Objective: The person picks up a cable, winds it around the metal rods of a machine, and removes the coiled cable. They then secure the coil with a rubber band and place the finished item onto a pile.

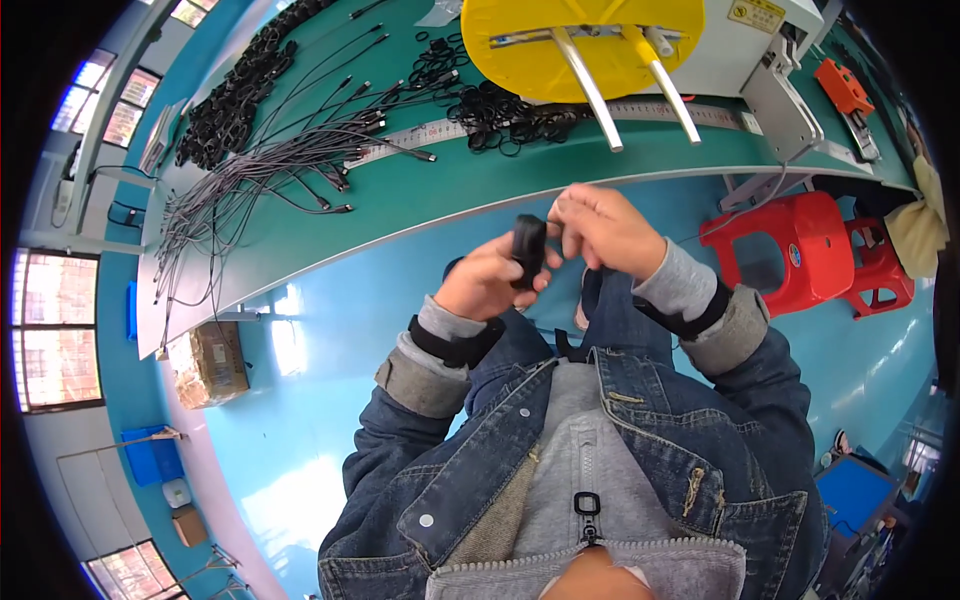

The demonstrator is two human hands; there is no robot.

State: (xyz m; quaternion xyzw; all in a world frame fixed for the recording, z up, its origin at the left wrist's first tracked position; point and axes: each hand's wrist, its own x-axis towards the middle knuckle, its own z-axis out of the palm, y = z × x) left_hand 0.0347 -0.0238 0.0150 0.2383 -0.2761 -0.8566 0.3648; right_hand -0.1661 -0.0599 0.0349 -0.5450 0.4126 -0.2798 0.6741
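Note:
Just beyond the table's near edge, my left hand (480, 284) is closed round a dark, coiled bundle that looks like a black cable (528, 250). The bundle stands roughly upright between thumb and fingers. Beside it, my right hand (604, 232) has its fingers bent together in a pinch close to the bundle's upper right side. What those fingertips hold, if anything, is too small to make out. Loose grey-black cables (270, 160) with plugs lie fanned out on the green tabletop, their tails hanging over the left edge.
Heaps of black cable loops (235, 105) and small black rings (510, 118) lie on the green table (400, 190). A steel ruler (415, 137) runs beneath a yellow disc (540, 70) with two projecting rods. Red stools (835, 255) stand right; a cardboard box (209, 363) sits left.

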